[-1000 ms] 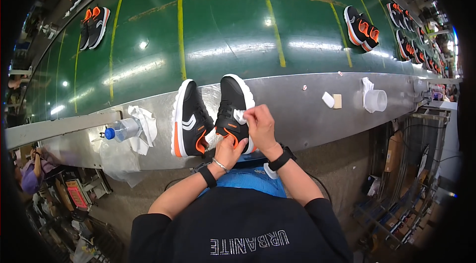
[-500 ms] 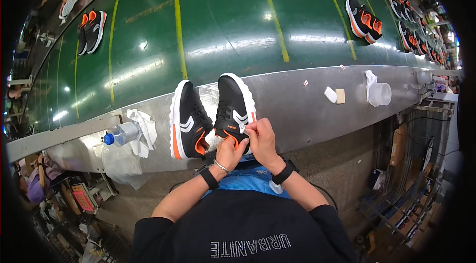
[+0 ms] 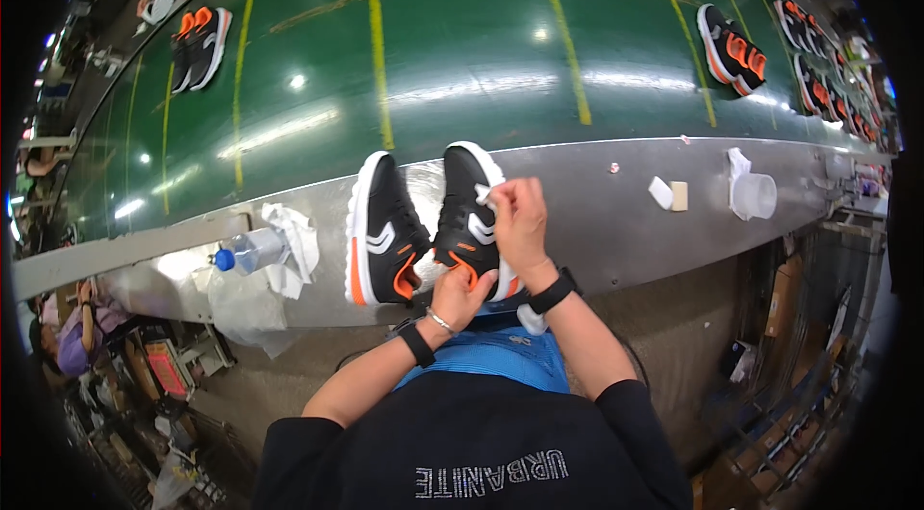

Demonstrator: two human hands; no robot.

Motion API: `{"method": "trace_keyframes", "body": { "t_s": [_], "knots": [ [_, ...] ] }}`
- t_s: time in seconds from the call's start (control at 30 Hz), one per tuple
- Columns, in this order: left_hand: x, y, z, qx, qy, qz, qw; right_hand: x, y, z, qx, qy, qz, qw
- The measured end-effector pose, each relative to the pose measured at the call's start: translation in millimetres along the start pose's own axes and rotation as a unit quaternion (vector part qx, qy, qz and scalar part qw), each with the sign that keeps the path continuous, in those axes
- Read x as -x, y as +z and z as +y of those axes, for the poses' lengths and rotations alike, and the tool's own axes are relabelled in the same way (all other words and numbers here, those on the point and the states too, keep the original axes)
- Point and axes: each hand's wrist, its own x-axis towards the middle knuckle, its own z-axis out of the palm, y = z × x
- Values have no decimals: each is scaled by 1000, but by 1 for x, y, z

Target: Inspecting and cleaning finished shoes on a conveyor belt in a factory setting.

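Both forearms enter from the lower edge and converge on the right shoe [image 3: 469, 212] of a pair standing on the grey metal ledge [image 3: 597, 221] in front of the green conveyor belt [image 3: 462, 58].

The left hand [image 3: 460, 293] is cupped around the heel of that shoe, fingers closed on it, wrist bent upward; a dark band and a thin bracelet sit on the wrist. The right hand [image 3: 520, 221] is raised over the shoe's outer side, fingers pinched on a small white cloth [image 3: 488, 200] and pressed against the upper. A black watch sits on that wrist.

The right shoe is black with a white sole and orange trim. Its long axis runs away from the person, toe toward the belt, heel toward the body, leaning slightly right. The left shoe [image 3: 383, 231] stands just beside it, same orientation, touched by neither hand.

The heel and much of the outer side of the held shoe are covered by the hands. The cloth is mostly hidden in the fingers; its extent cannot be judged.

On the ledge to the left lie a plastic bottle [image 3: 245, 250] with a blue cap and crumpled white rags [image 3: 294, 241]. To the right stand a clear cup [image 3: 753, 194] and a small block [image 3: 671, 194]. More shoes [image 3: 730, 48] ride the belt.
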Motion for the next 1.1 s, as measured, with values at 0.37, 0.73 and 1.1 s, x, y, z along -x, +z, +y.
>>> {"method": "trace_keyframes", "body": {
  "t_s": [0.37,0.73,1.1],
  "knots": [
    [5,-9,-26,63,-19,-37,997,18,-11,-5,0,-34,-68,997],
    [8,-9,-19,50,1,8,999,-11,3,-5,62,-79,-110,989],
    [8,2,-42,103,18,18,994,-37,18,-19,58,-68,-121,989]
  ]
}}
